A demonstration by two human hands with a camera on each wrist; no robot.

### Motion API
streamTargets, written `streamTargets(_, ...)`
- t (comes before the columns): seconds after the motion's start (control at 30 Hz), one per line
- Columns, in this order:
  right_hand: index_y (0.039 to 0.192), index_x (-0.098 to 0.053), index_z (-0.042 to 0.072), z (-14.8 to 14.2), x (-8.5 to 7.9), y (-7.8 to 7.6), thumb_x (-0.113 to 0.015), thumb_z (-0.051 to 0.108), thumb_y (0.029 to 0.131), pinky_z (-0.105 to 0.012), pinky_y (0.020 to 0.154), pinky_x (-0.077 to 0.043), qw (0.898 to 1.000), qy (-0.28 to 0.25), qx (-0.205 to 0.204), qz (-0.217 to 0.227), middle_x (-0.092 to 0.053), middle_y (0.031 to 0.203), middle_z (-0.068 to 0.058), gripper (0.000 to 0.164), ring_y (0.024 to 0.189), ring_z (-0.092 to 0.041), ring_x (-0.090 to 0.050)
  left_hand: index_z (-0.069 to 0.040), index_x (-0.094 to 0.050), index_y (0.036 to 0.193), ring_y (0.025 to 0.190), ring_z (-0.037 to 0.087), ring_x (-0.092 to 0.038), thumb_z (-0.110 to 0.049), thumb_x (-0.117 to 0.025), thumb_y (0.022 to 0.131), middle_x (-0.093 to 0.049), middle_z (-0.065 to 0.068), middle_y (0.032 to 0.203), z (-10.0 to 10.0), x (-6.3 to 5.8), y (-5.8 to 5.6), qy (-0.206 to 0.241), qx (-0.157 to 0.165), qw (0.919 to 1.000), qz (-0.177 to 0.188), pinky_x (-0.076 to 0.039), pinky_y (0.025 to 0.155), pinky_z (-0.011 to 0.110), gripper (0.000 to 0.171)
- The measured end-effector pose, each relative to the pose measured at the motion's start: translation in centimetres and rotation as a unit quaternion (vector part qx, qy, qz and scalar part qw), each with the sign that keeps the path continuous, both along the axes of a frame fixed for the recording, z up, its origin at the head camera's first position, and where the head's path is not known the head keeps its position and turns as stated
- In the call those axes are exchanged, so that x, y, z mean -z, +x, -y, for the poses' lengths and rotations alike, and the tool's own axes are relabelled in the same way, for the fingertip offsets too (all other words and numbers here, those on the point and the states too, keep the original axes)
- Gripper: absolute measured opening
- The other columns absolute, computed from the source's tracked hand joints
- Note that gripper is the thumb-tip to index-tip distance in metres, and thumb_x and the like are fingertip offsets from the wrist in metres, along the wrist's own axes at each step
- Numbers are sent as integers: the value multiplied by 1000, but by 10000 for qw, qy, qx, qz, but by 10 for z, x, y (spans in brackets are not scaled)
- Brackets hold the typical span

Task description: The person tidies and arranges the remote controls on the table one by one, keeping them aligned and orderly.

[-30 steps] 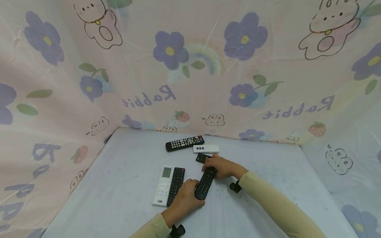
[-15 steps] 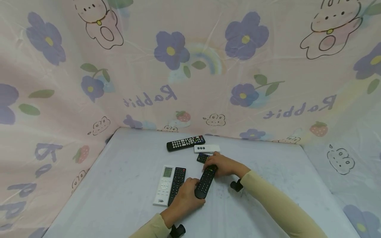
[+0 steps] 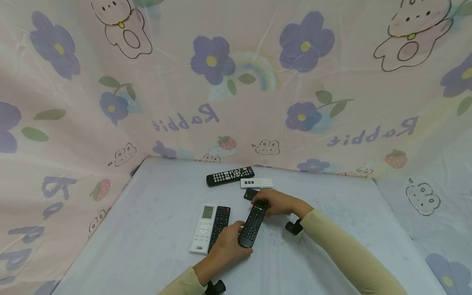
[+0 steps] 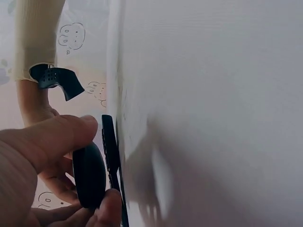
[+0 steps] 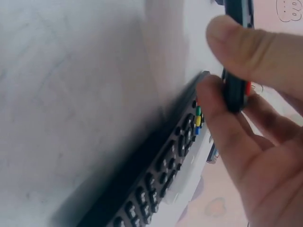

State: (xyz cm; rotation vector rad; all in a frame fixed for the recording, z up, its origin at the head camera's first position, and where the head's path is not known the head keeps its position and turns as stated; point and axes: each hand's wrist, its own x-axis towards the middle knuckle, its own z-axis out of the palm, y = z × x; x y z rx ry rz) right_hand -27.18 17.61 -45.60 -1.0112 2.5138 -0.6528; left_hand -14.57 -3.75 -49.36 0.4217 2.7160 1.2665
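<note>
Both hands hold one black remote control (image 3: 252, 225) above the table, slanted with its keys upward. My left hand (image 3: 229, 244) grips its near end; in the left wrist view the thumb lies on one side of the remote control (image 4: 88, 177) and the fingers on the other. The far end is pinched by my right hand (image 3: 277, 203), and the right wrist view shows this remote control (image 5: 234, 87) between thumb and fingers. A small black remote control (image 3: 250, 194) lies just beyond the right hand, which partly covers it.
Left of the left hand, a white remote control with a display (image 3: 203, 229) lies beside a dark remote control (image 3: 221, 219). Farther back are a black remote control with white keys (image 3: 230, 176) and a slim white one (image 3: 258, 183). A patterned curtain (image 3: 250, 102) rises behind the table.
The held remote control has shifted slightly left, both hands still on it, and the coloured keys near its far end show more plainly. The other remote controls lie as before.
</note>
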Motion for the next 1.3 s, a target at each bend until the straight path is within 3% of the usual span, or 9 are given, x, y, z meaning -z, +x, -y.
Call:
streamTargets(0.23,130,-57,8,3,0,-1,-76,-7,72,-38,89,-52,9984,-253,211,467,-60,127,-6,64,109,-20,-60,0,-53,128,83,10,-65,-15,-86,66,-68,12,108,6,-6,3,256,266,9988,331,-52,70,23,72)
streamTargets(0.4,131,-54,7,4,1,-1,-76,-6,72,-33,84,-55,9949,-510,429,762,-62,125,-11,64,105,-20,-64,1,-54,128,82,8,-65,-17,-85,67,-69,12,108,9,-9,7,402,244,9986,225,-52,70,21,71)
streamTargets(0.67,130,-56,5,10,7,-1,-76,-3,72,-28,84,-55,9938,-767,378,709,-62,124,-11,62,104,-22,-65,-4,-59,123,80,4,-65,-26,-86,67,-72,10,104,17,-9,10,236,175,9995,-102,-52,70,22,67)
streamTargets(0.87,129,-56,4,17,8,2,-73,-3,75,-28,87,-54,9930,-748,432,810,-63,122,-12,57,107,-24,-64,-5,-60,122,79,2,-62,-30,-87,64,-71,6,101,23,-8,13,12,105,9998,-156,-51,69,21,69)
streamTargets(1.3,131,-57,8,24,15,4,-73,2,81,-26,89,-53,9910,-870,311,972,-59,126,-9,52,109,-22,-62,-5,-57,127,83,4,-62,-31,-88,64,-71,3,101,40,-6,15,44,232,9996,-164,-52,73,24,75)
